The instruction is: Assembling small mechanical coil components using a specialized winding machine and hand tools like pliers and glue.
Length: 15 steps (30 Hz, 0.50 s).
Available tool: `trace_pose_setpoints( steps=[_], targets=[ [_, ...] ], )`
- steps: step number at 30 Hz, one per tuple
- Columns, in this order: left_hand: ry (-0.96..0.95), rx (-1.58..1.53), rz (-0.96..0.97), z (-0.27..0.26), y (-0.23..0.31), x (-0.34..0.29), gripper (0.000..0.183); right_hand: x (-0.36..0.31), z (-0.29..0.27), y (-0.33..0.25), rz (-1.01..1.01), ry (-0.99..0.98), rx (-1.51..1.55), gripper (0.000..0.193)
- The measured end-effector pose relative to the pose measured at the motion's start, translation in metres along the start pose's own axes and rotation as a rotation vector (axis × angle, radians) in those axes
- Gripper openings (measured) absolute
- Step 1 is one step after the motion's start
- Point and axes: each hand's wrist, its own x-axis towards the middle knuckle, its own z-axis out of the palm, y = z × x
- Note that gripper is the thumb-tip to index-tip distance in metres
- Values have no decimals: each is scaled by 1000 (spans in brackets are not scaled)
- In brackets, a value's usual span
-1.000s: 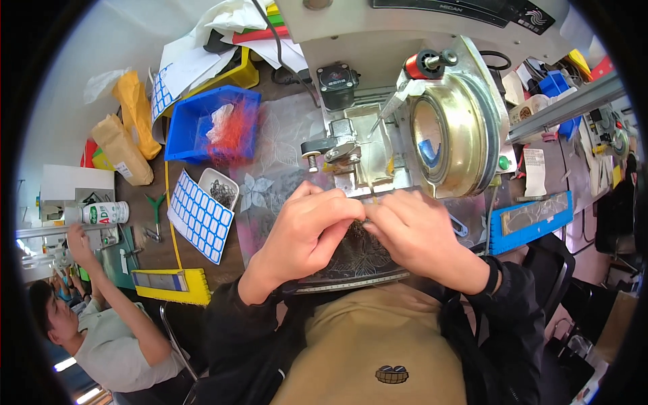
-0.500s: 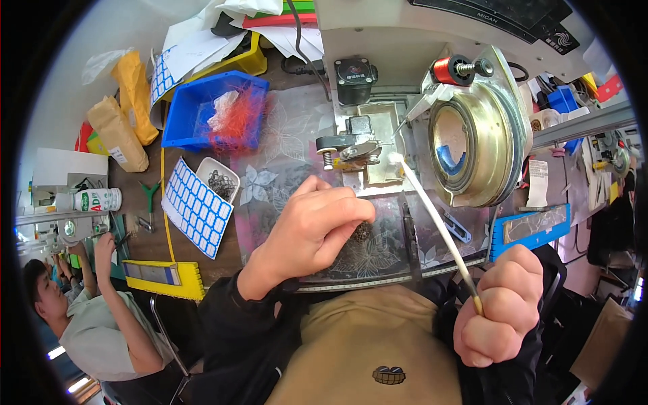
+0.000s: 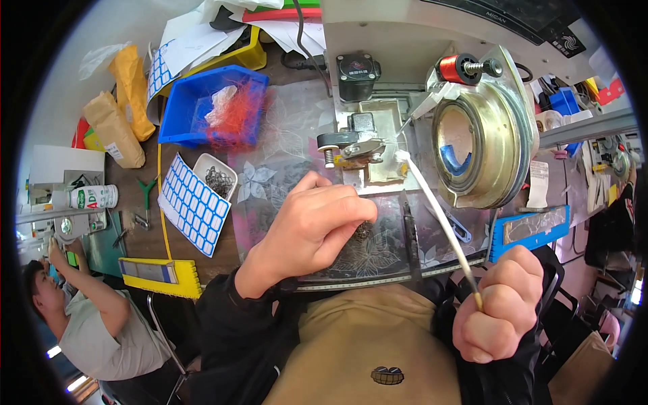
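Note:
My left hand (image 3: 314,226) is closed in a pinch, thumb against forefinger, over a small pile of fine dark metal parts (image 3: 363,233) on the mat. Anything between those fingertips is too small to make out. In a fist, my right hand (image 3: 498,304) grips the lower end of a long thin white stick (image 3: 442,217) with a fluffy white tip. The stick slants up and left. Its tip is by the metal plate of a winding machine (image 3: 361,145), near the thin guide tube. A large brass-coloured ring (image 3: 482,145) and a red wire spool (image 3: 456,69) sit on the machine's right side.
Dark tweezers (image 3: 410,233) and a utility knife (image 3: 455,224) lie on the mat. Leftward are a blue bin (image 3: 182,111) with red wire, a white dish (image 3: 231,177) and a label sheet (image 3: 196,209). A blue tray (image 3: 499,236) is right. Another person (image 3: 101,317) works far left.
The view has shifted slightly. Both my hands keep nearly the same pose, and the stick's tip sits a little farther right. The other person's hands have moved left and down.

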Motion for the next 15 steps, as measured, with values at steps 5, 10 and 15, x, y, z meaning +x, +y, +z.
trace_pose_setpoints(
  steps=[5, 10, 15],
  targets=[
    [-24, 18, -10, -3, 4, -1, 25, 0, 19, 6, 173, -370, -108, 22],
    [0, 10, -14, -1, 7, -2, 23, -37, 62, 14, 412, -582, -181, 23],
    [18, 1, -16, -1, 4, -2, 22, -34, 50, 4, 562, -565, -97, 22]
  ],
)
